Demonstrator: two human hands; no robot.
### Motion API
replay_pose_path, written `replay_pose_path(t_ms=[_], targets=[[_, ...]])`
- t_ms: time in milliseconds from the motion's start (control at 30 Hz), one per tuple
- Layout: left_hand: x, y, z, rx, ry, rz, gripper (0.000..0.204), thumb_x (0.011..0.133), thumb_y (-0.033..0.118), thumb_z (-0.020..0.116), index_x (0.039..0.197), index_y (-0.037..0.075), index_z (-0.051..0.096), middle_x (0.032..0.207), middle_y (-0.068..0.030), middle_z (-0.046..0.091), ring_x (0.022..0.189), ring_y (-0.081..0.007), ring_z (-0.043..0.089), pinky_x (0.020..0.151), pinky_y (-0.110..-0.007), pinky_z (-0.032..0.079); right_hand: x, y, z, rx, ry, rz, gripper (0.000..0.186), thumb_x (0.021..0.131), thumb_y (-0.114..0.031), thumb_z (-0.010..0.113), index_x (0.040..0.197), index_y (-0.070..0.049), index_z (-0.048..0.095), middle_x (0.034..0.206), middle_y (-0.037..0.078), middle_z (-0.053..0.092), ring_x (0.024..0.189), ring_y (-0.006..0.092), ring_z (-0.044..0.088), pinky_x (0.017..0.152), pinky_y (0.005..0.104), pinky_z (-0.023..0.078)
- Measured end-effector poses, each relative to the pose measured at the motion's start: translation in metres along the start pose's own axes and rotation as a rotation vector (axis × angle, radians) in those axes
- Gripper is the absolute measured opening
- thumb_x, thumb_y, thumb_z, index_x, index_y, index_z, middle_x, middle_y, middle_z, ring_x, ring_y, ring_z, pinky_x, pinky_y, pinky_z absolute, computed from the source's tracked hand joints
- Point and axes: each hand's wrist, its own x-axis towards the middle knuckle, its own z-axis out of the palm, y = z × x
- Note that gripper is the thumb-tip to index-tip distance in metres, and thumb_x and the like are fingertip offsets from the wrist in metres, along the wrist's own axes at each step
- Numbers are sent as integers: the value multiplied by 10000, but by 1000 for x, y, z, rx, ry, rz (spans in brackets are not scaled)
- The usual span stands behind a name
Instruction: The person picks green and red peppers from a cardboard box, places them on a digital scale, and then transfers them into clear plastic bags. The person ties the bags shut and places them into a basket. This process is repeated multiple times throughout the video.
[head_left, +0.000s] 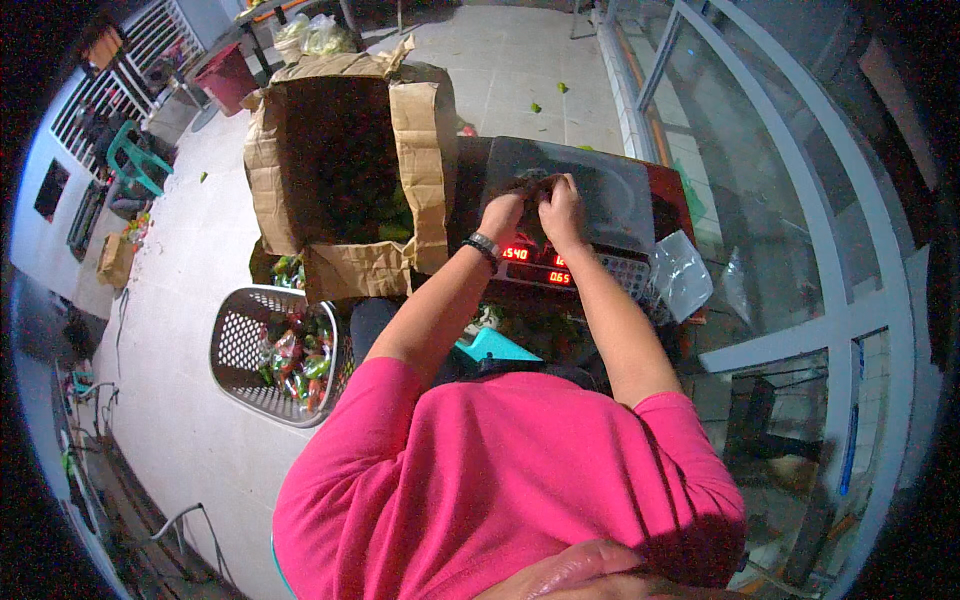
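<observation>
Both my hands meet above the platform of a digital weighing scale (610, 205) with red lit digits. My left hand (503, 215), with a dark watch on its wrist, is closed at the near left part of the platform. Close beside it, my right hand (561, 213) is closed too, its fingers drawn together. Between them is a small dark bundle (533, 190), which both hands seem to pinch; its kind is too dark to tell. To the left stands a large open brown paper bag (420, 150) with dark green produce in its shadowed bottom.
A pale plastic laundry-style basket (240, 345) with bagged red and green vegetables stands on the floor at left. Clear plastic bags (683, 275) lie right of the scale. A glass-paned frame (800, 330) runs along the right. Farther back are a red bucket (228, 80) and a green chair (135, 160).
</observation>
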Motion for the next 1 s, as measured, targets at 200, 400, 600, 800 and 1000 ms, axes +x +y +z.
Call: replay_pose_path(t_ms=[200, 400, 600, 800, 1000], targets=[[12, -79, 59, 80, 57, 10, 169, 736, 189, 482, 671, 48, 547, 654, -155, 561, 601, -333, 534, 525, -408, 417, 6, -9, -3, 128, -16, 51, 126, 728, -43, 516, 844, -15, 477, 838, 163, 523, 779, 341, 525, 674, 383, 416], [6, 25, 14, 406, -457, -96, 327, 760, 112, 471, 1061, -13, 489, 1069, -195, 476, 927, -296, 476, 809, -350, 370, 7, 9, -11, 284, -100, 262, 88, 781, -65, 481, 866, -40, 478, 769, 124, 539, 747, 250, 537, 699, 315, 410], [9, 30, 28, 257, 22, -114, 269, 721, 217, 509, 969, 116, 535, 1010, -117, 515, 916, -302, 476, 780, -433, 332, 5, 50, 6, 386, -115, 267, 127, 742, 2, 489, 864, -33, 484, 773, 111, 537, 763, 217, 522, 719, 298, 399], [15, -3, 54, 248, -154, -92, 223, 702, 252, 519, 886, 133, 561, 916, -105, 546, 876, -294, 487, 744, -457, 326, 14, 13, -23, 13, -105, -23, 103, 657, 39, 493, 755, 8, 501, 741, 136, 526, 764, 303, 507, 675, 347, 408], [-31, 53, -8, -122, 186, 79, 210, 743, 200, 474, 851, 30, 536, 837, -158, 521, 803, -361, 462, 665, -390, 379, 23, -40, -59, -106, -75, -451, 30, 656, -42, 509, 680, -59, 504, 718, 83, 532, 736, 267, 506, 705, 392, 355]])
